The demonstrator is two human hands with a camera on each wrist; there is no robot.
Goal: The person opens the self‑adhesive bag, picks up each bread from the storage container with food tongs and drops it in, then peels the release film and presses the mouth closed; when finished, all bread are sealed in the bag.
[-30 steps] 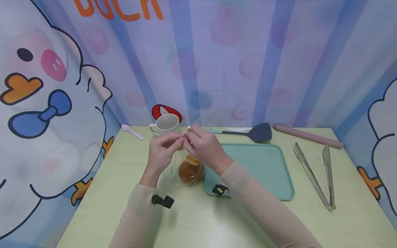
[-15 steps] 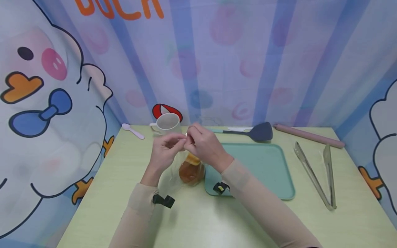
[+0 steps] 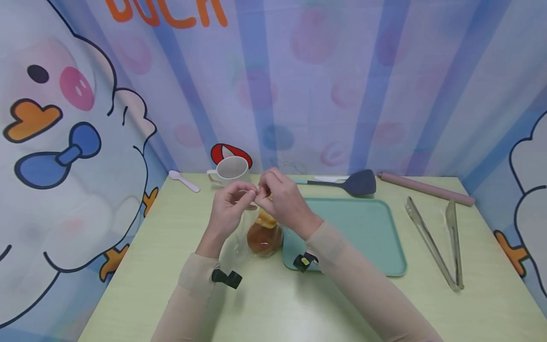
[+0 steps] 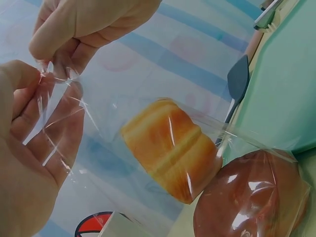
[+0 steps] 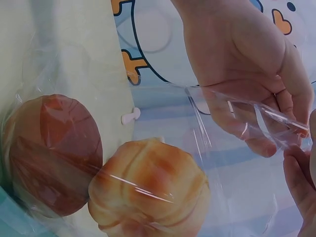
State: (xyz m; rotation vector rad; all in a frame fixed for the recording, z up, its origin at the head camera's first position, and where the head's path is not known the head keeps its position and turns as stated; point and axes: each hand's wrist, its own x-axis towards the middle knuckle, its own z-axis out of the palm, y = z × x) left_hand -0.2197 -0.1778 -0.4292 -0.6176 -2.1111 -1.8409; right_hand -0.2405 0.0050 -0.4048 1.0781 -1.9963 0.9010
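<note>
A clear plastic bag [image 4: 106,168] hangs from both hands above the table. Inside it are a golden, ridged bread roll [image 4: 173,148] and, lower down, a round brown bun [image 5: 54,153] with a glossy top. My left hand [image 3: 226,209] pinches the bag's gathered top between thumb and fingers. Right beside it, my right hand [image 3: 286,204] pinches the same bunched plastic, fingertips almost meeting the left ones. In the head view the right hand partly covers the roll. The bun overlaps the near left edge of the green tray [image 3: 350,237].
Behind the hands stands a white mug [image 3: 232,172], with a small lilac spoon [image 3: 183,181] to its left. A dark spatula [image 3: 361,183] and a pink rolling pin [image 3: 427,188] lie along the back. Metal tongs [image 3: 431,242] lie spread at the right.
My left hand has shifted slightly right, and the right fingers have moved a little up and curled more. The bag with both breads hangs in nearly the same place.
</note>
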